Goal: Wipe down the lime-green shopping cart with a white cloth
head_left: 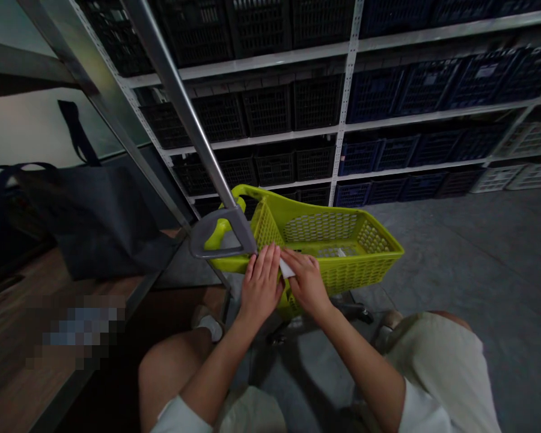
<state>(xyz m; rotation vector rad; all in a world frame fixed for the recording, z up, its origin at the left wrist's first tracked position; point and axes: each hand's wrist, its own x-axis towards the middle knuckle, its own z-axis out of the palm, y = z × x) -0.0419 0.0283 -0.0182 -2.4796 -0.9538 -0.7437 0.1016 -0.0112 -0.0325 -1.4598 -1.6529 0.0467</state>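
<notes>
A yellow-green plastic shopping cart (338,264) with a perforated basket stands in front of my knees. My left hand (262,282) lies on the near rim by the handle end, its fingers stretched out and close together. Beside it, my right hand (307,282) rests on the same rim with fingers bent around a small white piece of cloth or paper (287,269). Both hands almost touch. A grey plastic loop (243,231) sits at the lower end of a metal pole (184,102), just left of my left fingertips. Small pale bits (341,252) lie in the basket.
White metal shelving (342,114) behind the cart holds black crates (268,108) and dark blue crates (379,93). To the left, a dark bag (103,210) stands on a wooden bench (139,282) with a metal edge. Grey floor (455,252) extends to the right.
</notes>
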